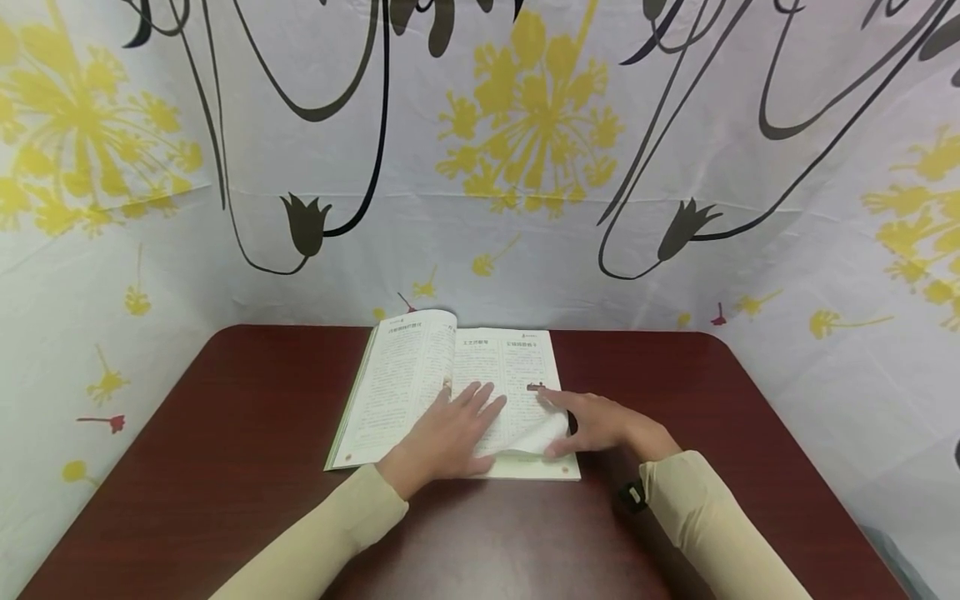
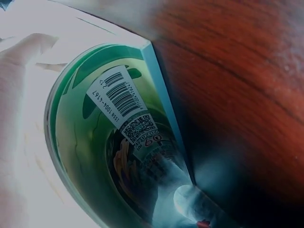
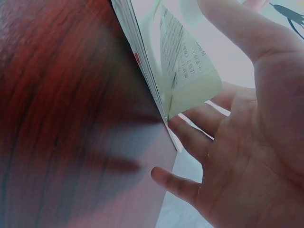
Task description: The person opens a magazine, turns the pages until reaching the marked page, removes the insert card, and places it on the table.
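Note:
An open magazine [image 1: 401, 383] lies on the table, its left side bulging up near the spine. Across the lower part of the right-hand page rests my left hand [image 1: 450, 429], fingers spread. My right hand [image 1: 600, 421] is at the right edge of that page, its index fingertip on the paper and its thumb lower down, a gap between them. Between them the page's lower corner [image 3: 194, 71] curls up, showing print underneath; in the right wrist view no fingers close round it. The left wrist view shows a green curved cover [image 2: 76, 123] with a barcode label [image 2: 118, 95].
The dark red-brown table [image 1: 210, 467] reaches back to a white cloth [image 1: 420, 167] printed with yellow flowers and dark stems. On the right wrist sits a dark watch-like band [image 1: 633, 497]. Both arms wear pale sleeves [image 1: 337, 517].

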{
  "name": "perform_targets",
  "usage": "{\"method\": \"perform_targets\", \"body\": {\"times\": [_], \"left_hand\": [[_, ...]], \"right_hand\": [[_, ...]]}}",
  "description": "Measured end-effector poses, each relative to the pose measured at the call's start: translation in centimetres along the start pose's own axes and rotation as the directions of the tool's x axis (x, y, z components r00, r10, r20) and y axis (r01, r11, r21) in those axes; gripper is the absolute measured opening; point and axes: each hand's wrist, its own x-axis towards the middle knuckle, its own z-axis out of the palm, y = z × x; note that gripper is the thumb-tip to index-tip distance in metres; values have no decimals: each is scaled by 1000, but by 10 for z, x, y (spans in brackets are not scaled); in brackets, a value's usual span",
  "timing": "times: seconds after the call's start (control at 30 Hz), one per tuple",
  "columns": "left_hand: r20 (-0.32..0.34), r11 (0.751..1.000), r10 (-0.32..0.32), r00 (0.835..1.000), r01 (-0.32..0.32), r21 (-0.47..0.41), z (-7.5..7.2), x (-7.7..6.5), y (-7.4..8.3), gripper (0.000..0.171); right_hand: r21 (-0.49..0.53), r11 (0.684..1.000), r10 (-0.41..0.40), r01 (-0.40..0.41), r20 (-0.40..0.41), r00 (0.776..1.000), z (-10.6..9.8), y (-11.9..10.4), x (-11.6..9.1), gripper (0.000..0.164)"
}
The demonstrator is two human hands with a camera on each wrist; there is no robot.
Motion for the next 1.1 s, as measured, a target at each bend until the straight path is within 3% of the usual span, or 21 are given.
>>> {"method": "perform_targets", "body": {"times": [0.2,0.37,0.57,0.7,0.87,1.1], "left_hand": [[-53,1000,5,999,-6,-14,-4,-1,-2,76],[-121,998,32,992,-37,-40,-3,-1,-3,79],[-281,996,87,956,-86,16,-2,1,-6,101],[-359,996,91,929,-76,55,-5,2,-8,93],[-376,985,101,921,-40,167,-6,2,-11,73],[-330,967,80,941,7,253,-9,-1,-14,49]], "right_hand": [[-13,997,72,-73,-34,997,1,7,-1,117],[41,997,70,-68,-58,996,-2,11,-2,122],[70,994,86,-82,-60,994,-6,14,-6,119],[44,996,79,-76,-57,995,-5,15,-5,115],[-33,999,21,-23,-50,999,-1,10,-2,109],[-9,997,-82,83,61,995,3,3,-2,108]]}}
